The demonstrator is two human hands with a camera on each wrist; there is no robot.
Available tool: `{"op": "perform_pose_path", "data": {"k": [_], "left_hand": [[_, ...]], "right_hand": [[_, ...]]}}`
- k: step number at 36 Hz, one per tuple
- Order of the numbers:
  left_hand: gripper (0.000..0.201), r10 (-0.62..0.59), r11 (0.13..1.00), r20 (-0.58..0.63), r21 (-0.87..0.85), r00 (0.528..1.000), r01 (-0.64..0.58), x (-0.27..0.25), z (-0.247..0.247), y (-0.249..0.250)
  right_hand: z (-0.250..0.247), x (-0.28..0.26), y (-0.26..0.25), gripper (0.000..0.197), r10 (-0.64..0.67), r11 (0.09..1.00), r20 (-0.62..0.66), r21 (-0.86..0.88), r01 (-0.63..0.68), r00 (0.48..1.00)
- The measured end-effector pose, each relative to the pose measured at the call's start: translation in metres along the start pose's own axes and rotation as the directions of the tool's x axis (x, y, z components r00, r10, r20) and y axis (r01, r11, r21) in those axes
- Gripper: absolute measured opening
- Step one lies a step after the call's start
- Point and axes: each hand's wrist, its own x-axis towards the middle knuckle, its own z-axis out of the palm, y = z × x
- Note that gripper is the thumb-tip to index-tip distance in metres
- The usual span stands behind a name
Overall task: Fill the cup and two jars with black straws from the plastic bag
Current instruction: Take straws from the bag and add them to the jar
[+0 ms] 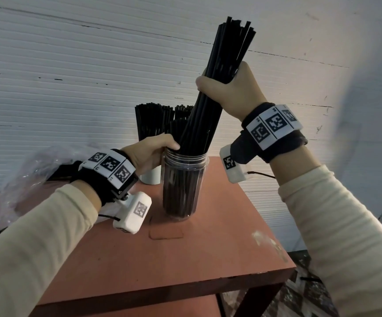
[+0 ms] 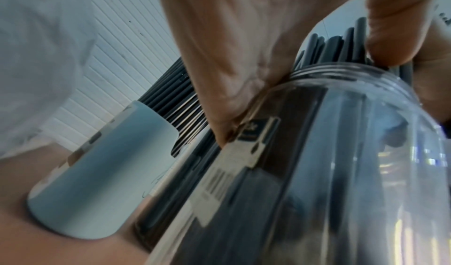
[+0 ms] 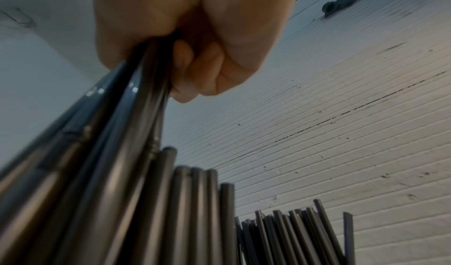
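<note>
A clear plastic jar (image 1: 184,186) stands on the red-brown table (image 1: 174,259) and holds several black straws. My right hand (image 1: 229,88) grips a tall bundle of black straws (image 1: 222,72) whose lower ends sit inside that jar. My left hand (image 1: 153,152) holds the jar's rim, thumb over the mouth; the left wrist view shows the same jar (image 2: 317,172) close up. Behind it stands a white cup (image 1: 150,177) (image 2: 97,182) full of straws. A second group of straws (image 1: 182,110) rises behind; its container is hidden. The plastic bag (image 1: 32,175) lies at the left.
A ribbed white wall (image 1: 71,76) runs close behind the table. The table's right edge and front corner (image 1: 288,268) drop to a patterned floor. A lower shelf shows beneath the tabletop.
</note>
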Motion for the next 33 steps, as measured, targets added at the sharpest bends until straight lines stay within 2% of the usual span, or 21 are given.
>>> {"op": "perform_pose_path", "data": {"k": [2,5,7,10,14,17,20,23,27,30,31,33], "left_hand": [[0.023,0.013,1.000,-0.021,0.010,1.000,-0.013,0.001,0.001,-0.001],[0.041,0.044,0.994,-0.047,0.099,0.998,-0.039,0.005,0.001,-0.004],[0.043,0.052,0.986,-0.056,0.159,0.997,-0.042,0.005,0.001,-0.003],[0.047,0.024,0.980,-0.079,0.200,0.997,-0.008,0.003,-0.001,-0.004],[0.060,-0.004,0.984,-0.163,0.173,0.987,0.033,0.000,-0.001,-0.011],[0.075,-0.003,0.982,-0.154,0.188,0.988,0.033,-0.004,0.001,-0.011],[0.090,0.029,0.940,-0.117,0.341,0.993,0.012,-0.011,0.007,-0.006],[0.113,0.066,0.917,-0.141,0.399,0.988,-0.004,-0.015,0.008,-0.009],[0.113,0.091,0.921,-0.155,0.389,0.984,-0.024,-0.018,0.011,-0.013],[0.112,0.115,0.929,-0.202,0.370,0.973,-0.033,-0.021,0.015,-0.016],[0.111,0.121,0.930,-0.219,0.367,0.968,-0.033,-0.021,0.016,-0.017],[0.103,0.116,0.932,-0.254,0.362,0.960,-0.016,-0.022,0.018,-0.020]], "right_hand": [[0.000,0.000,0.001,0.029,0.003,1.000,0.000,-0.001,-0.003,1.000],[0.002,-0.002,0.003,0.028,0.019,1.000,0.011,-0.020,-0.019,1.000],[0.004,-0.004,0.004,0.023,0.022,0.999,0.018,-0.025,-0.021,1.000],[0.006,-0.005,0.003,0.025,0.021,1.000,0.024,-0.021,-0.020,1.000],[0.008,-0.004,0.001,0.024,0.015,1.000,0.064,-0.016,-0.014,0.998],[0.012,-0.008,0.004,0.027,0.038,0.999,0.127,-0.030,-0.034,0.991],[0.018,-0.012,0.006,0.031,0.063,0.997,0.188,-0.053,-0.054,0.980],[0.024,-0.020,0.006,0.025,0.074,0.997,0.244,-0.053,-0.063,0.967],[0.025,-0.031,0.013,0.021,0.091,0.996,0.253,0.000,-0.094,0.963],[0.024,-0.035,0.015,0.024,0.054,0.999,0.234,-0.015,-0.051,0.971],[0.023,-0.036,0.017,0.030,0.040,0.999,0.194,-0.033,-0.034,0.980],[0.022,-0.039,0.019,0.057,0.024,0.997,0.060,-0.069,-0.020,0.998]]}}
